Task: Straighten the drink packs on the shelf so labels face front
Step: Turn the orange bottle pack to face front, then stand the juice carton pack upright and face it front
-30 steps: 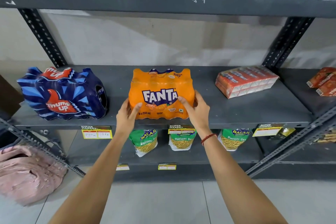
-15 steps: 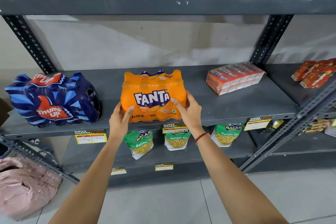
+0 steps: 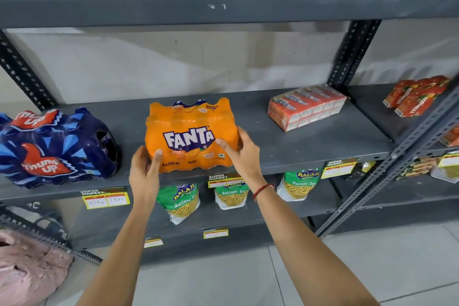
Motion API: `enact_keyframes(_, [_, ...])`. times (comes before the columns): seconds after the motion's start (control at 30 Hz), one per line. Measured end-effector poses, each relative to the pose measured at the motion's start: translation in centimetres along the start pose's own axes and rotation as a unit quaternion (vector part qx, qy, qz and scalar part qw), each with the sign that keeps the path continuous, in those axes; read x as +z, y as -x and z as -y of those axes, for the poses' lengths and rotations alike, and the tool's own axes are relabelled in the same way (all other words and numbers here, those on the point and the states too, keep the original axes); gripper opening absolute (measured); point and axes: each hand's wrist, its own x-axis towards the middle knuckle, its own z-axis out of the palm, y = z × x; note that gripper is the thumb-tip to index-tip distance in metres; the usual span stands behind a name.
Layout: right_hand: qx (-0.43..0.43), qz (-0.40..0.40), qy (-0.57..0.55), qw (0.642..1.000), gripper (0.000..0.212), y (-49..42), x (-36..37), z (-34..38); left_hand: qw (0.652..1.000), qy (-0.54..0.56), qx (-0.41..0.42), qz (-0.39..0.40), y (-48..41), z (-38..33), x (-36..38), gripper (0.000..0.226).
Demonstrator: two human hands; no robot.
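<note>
Orange Fanta pack (image 3: 190,135) sits at front edge of the grey middle shelf (image 3: 310,146), near centre, logo facing front. Left hand (image 3: 144,172) grips its lower corner at 8 o'clock, thumb on the front face, other fingers curled round the side. Right hand (image 3: 242,154) clasps the pack's 4 o'clock corner, thumb on the label, fingers wrapped behind. Blue Thums Up pack (image 3: 56,148) lies at 9 o'clock of the Fanta, apart from it, label front; red carton pack (image 3: 306,107) at 2 o'clock
</note>
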Motion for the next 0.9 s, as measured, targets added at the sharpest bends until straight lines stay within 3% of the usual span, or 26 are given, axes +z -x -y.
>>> enact_keyframes(0.1, [0.017, 0.016, -0.025, 0.999, 0.065, -0.1, -1.5, -0.2, 0.989, 0.045, 0.057, -0.128, 4.4, -1.5, 2.1, 0.044])
enact_keyframes(0.13, [0.022, 0.002, -0.031, 0.999, 0.061, -0.4, -2.5, -0.4, 0.99, 0.046, 0.074, -0.111, 5.6, -1.9, 3.7, 0.037])
enact_keyframes(0.2, [0.016, -0.039, -0.029, 0.999, 0.055, -1.1, -4.5, -0.7, 0.995, 0.017, 0.1, -0.001, 7.5, -2.2, 6.8, 0.023])
enact_keyframes(0.3, [0.007, -0.117, -0.009, 0.993, 0.046, -3.5, -9.3, -1.4, 0.981, -0.025, 0.126, 0.146, 8.3, -3.4, 12.5, 0.02])
enact_keyframes(0.43, [0.009, -0.189, 0.071, 0.979, 0.033, -7.7, -15.8, -2.8, 0.971, -0.04, 0.118, 0.205, 6.1, -5.9, 19.4, 0.03])
enact_keyframes(0.57, [0.023, -0.193, 0.151, 0.969, 0.032, -12.5, -21.1, -4.7, 0.959, -0.1, 0.133, 0.229, 2.1, -7.3, 26.5, 0.041])
enact_keyframes(0.7, [0.049, -0.163, 0.222, 0.96, 0.042, -18.0, -25.0, -6.8, 0.96, -0.135, 0.101, 0.222, -1.6, -6.5, 32.6, 0.041])
enact_keyframes(0.83, [0.165, -0.108, 0.248, 0.948, 0.088, -22.4, -27.7, -8.3, 0.966, -0.087, -0.075, 0.233, -2.7, -5.2, 37.1, 0.061])
enact_keyframes(0.9, [0.229, -0.055, 0.217, 0.947, 0.105, -23.7, -28.5, -9.6, 0.964, -0.051, -0.125, 0.228, -2.6, -4.3, 37.9, 0.069])
